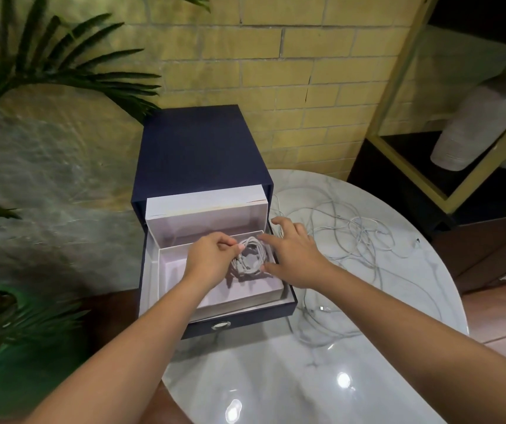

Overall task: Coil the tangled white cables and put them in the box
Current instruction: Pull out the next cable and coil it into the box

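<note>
Head: left grip [212,255] pinches coiled cable [252,256], upper-left edge.

The box [196,148] beyond the left hand [212,255] looks like card in a matt, fine-grained dark covering, lined with smooth pale paper, with a shiny metal pull [220,325]. The coiled cable [250,255] between the hands looks matt and braided. The table [276,377] right of the right hand [294,255] is glossy, polished marble.
</note>
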Demonstrator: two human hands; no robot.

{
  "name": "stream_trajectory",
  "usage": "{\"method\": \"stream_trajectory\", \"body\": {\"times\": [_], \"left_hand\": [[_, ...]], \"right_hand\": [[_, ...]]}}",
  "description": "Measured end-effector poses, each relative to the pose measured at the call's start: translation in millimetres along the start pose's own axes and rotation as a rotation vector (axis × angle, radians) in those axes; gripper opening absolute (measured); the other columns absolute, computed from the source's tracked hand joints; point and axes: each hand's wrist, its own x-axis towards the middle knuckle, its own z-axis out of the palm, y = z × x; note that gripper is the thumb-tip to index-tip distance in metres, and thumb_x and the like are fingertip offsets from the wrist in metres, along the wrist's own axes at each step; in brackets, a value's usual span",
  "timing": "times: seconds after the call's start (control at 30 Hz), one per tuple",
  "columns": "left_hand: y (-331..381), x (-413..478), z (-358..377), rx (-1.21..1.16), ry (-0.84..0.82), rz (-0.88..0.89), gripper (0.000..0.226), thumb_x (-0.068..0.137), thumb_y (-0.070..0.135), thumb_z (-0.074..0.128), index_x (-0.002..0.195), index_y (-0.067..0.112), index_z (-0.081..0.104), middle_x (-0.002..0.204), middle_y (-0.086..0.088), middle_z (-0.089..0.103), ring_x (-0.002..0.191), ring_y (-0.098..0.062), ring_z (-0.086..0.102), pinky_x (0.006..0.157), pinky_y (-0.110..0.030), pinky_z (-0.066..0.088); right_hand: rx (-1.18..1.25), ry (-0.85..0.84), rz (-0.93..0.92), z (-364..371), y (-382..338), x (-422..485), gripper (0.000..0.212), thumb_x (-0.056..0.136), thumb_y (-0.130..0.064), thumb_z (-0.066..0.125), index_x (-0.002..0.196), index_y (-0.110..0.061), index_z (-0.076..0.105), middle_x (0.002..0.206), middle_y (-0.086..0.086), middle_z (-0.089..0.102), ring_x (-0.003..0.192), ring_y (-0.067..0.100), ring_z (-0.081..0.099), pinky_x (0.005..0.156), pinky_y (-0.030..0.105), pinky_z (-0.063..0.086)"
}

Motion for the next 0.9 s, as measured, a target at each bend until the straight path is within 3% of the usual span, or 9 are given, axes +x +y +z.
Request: {"method": "stream_trajectory", "body": {"times": [0.23, 0.37, 0.57, 0.67, 0.77, 0.9], "left_hand": [[1.3, 1.0, 6.9, 0.002, 0.027, 0.033, 0.012, 0.084, 0.031, 0.072, 0.088, 0.021, 0.068, 0.078, 0.009, 0.066, 0.074, -0.008, 0.061, 0.061, -0.02, 0.044], [0.2, -0.8, 9.7, 0.074, 0.045, 0.084, 0.008, 0.085, 0.034, 0.07, 0.085, 0.027, 0.068, 0.082, 0.012, 0.066, 0.08, -0.009, 0.062, 0.07, -0.029, 0.051], [-0.8, -2.6, 12.2, -0.012, 0.031, 0.112, 0.006, 0.085, 0.025, 0.071, 0.091, 0.024, 0.072, 0.086, 0.01, 0.07, 0.083, -0.007, 0.064, 0.081, -0.035, 0.055], [-2.3, -5.0, 11.7, 0.06, 0.001, 0.157, 0.014, 0.087, 0.025, 0.069, 0.1, 0.026, 0.073, 0.091, 0.009, 0.073, 0.087, -0.01, 0.066, 0.083, -0.033, 0.054], [-7.3, -3.7, 5.4, 0.159, -0.12, 0.211, 0.033, 0.083, 0.039, 0.071, 0.116, 0.034, 0.068, 0.102, 0.013, 0.07, 0.091, -0.012, 0.065, 0.08, -0.029, 0.052], [-12.5, -2.4, -0.7, 0.303, -0.249, 0.307, 0.072, 0.07, 0.057, 0.075, 0.134, 0.035, 0.053, 0.131, 0.01, 0.058, 0.117, -0.017, 0.052, 0.1, -0.037, 0.044]], "right_hand": [[-0.048, -0.051, 0.013, -2.4, -0.8, 7.0, 0.062, 0.085, -0.05, 0.062, 0.141, -0.036, 0.04, 0.151, 0.001, 0.018, 0.136, 0.029, 0.019, 0.108, 0.048, 0.027], [-0.092, -0.053, 0.006, -1.3, -1.5, 6.6, 0.061, 0.087, -0.048, 0.06, 0.142, -0.034, 0.039, 0.152, 0.001, 0.017, 0.136, 0.029, 0.019, 0.108, 0.048, 0.027], [-0.085, -0.019, 0.011, -0.9, -1.0, 7.2, 0.058, 0.09, -0.045, 0.058, 0.143, -0.032, 0.038, 0.153, 0.001, 0.018, 0.137, 0.028, 0.02, 0.109, 0.047, 0.028], [-0.106, -0.032, 0.004, 1.2, 0.7, 7.6, 0.058, 0.09, -0.048, 0.054, 0.143, -0.032, 0.038, 0.153, 0.001, 0.019, 0.137, 0.028, 0.021, 0.109, 0.048, 0.029], [-0.111, -0.036, 0.01, 2.6, 2.9, 7.4, 0.058, 0.091, -0.049, 0.053, 0.144, -0.033, 0.035, 0.152, 0.002, 0.021, 0.137, 0.028, 0.021, 0.109, 0.049, 0.029], [-0.108, -0.051, 0.016, 4.9, 2.2, 6.5, 0.058, 0.093, -0.047, 0.051, 0.146, -0.033, 0.033, 0.15, 0.003, 0.023, 0.135, 0.029, 0.023, 0.109, 0.048, 0.029]]}}
